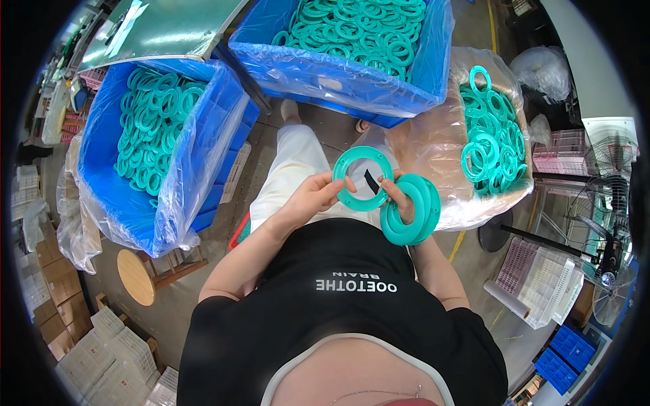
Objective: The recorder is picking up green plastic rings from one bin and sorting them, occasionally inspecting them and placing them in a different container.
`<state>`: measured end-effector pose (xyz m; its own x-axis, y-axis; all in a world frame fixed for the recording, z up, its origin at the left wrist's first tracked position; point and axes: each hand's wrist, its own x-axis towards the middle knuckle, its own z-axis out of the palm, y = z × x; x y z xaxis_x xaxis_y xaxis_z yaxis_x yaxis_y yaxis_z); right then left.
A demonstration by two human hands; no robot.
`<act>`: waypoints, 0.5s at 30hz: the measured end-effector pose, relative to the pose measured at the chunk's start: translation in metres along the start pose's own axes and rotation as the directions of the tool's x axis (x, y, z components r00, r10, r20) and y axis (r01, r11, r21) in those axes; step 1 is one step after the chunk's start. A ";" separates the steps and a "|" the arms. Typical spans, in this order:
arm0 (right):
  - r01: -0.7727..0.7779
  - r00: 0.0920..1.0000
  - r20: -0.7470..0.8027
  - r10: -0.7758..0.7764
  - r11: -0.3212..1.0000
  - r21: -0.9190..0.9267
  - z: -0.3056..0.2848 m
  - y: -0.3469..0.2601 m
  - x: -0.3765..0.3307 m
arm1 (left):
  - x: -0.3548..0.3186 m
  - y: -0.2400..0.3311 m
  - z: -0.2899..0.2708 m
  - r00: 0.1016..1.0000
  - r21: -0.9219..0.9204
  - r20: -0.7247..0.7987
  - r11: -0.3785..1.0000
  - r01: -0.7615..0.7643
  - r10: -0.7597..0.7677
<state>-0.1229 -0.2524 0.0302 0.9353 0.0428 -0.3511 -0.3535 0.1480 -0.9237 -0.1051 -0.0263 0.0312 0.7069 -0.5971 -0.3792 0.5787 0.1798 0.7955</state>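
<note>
A flat teal plastic ring (365, 151) is held up in front of my lap, its open centre facing me. My left hand (308, 199) pinches its left edge between thumb and fingers. My right hand (404, 206) touches the same ring's right edge with its fingertips. That hand is also closed around a small stack of teal rings (430, 210), fanned out and hanging over its fingers. The exact number of rings in the stack cannot be made out. Parts of the right fingers are hidden behind the stack.
Plastic-lined blue bins with heaped teal rings stand at left (101, 169) and ahead (325, 88). At right is a lined carton (433, 152) of rings. Around me are a green tabletop (169, 30), a round wooden stool (135, 277), a standing fan (606, 260) and white crates (542, 277).
</note>
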 end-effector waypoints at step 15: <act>-0.041 0.988 -0.149 0.030 0.997 -0.072 0.006 0.009 -0.006 | 0.020 -0.022 0.003 0.841 0.635 -0.291 0.749 -0.187 0.456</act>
<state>-0.1315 -0.2456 0.0247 0.9120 -0.1000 -0.3977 -0.3917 0.0745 -0.9171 -0.1051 -0.0445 0.0080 0.9769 -0.1921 -0.0934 0.0433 -0.2501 0.9672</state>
